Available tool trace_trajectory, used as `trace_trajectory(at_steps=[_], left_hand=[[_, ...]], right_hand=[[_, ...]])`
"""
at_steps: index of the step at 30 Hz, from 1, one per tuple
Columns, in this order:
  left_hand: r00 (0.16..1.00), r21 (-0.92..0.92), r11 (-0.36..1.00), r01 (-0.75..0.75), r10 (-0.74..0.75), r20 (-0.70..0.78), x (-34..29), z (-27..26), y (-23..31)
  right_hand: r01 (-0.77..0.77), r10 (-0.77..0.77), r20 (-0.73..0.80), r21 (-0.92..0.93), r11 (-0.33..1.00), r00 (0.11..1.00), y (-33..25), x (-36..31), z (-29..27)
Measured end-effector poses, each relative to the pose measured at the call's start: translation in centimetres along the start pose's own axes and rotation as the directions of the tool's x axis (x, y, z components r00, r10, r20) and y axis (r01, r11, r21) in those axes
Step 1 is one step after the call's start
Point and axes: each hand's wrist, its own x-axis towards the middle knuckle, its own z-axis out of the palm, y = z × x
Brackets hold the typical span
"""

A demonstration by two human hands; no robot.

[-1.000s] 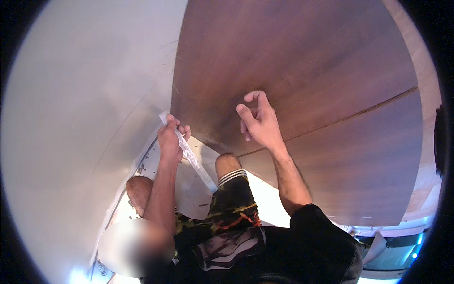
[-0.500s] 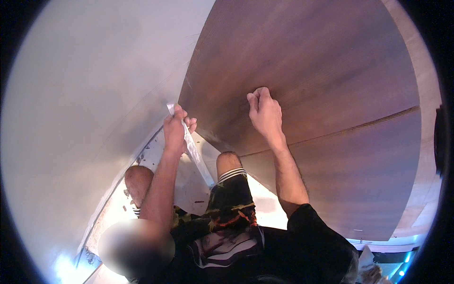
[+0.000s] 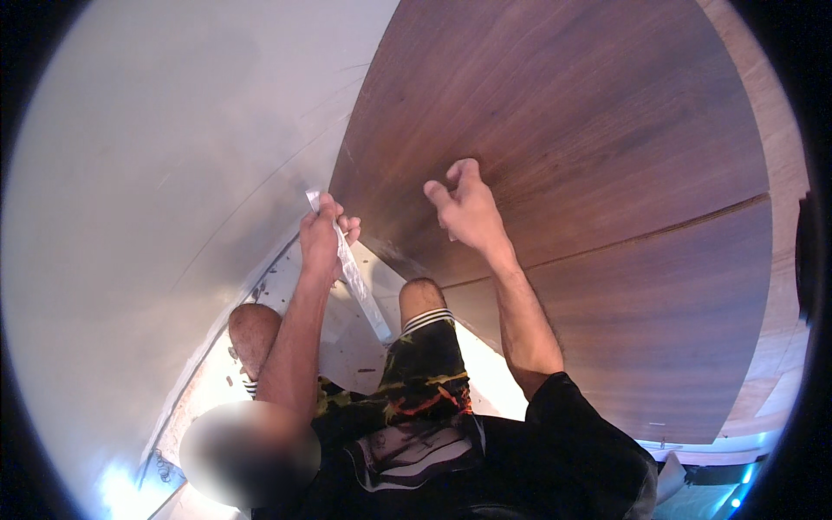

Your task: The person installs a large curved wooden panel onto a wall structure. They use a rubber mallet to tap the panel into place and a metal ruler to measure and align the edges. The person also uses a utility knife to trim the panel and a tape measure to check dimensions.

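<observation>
My left hand (image 3: 323, 234) is closed around a long, narrow silvery-white strip (image 3: 364, 293), wrinkled like plastic film. One end pokes out above the thumb and the other slants down toward my knee. To its right, my right hand (image 3: 471, 211) hovers by a large brown wood-grain panel (image 3: 589, 113). Its thumb and forefinger are apart with nothing visible between them; the lower fingers are partly hidden. Whether the fingertips touch the panel, I cannot tell.
A pale grey-white wall (image 3: 147, 156) rises on the left, meeting the panel near my left hand. Small dark debris (image 3: 367, 370) is scattered on the light floor (image 3: 347, 347) between my knees. A dark seam (image 3: 659, 232) crosses the panel, and a pale border (image 3: 754, 95) runs along its right side.
My right hand has shifted slightly left, and its pinched thumb and fingers have spread apart. The left hand and the strip have stayed in place.
</observation>
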Motion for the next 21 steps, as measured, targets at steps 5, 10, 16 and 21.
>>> trace_trajectory(at_steps=[5,10,16,21], left_hand=[[1.000,0.001,1.000,-0.015,0.015,-0.005,-0.2,0.1,0.1],[1.000,0.014,1.000,-0.017,0.017,-0.016,-0.4,0.0,0.2],[1.000,0.022,1.000,-0.010,0.010,-0.015,-0.4,-0.1,0.4],[1.000,0.026,1.000,-0.012,0.012,-0.010,-0.4,-0.3,0.4]], right_hand=[[-0.136,0.125,0.092,0.122,0.983,0.988,-1.6,0.4,-0.4],[-0.070,0.066,0.035,0.128,0.989,0.997,-1.0,0.6,-0.4],[-0.018,0.018,-0.005,0.098,0.995,1.000,-0.4,0.6,-0.8],[0.068,-0.069,0.067,0.011,0.998,0.995,-0.5,-2.8,1.5]])
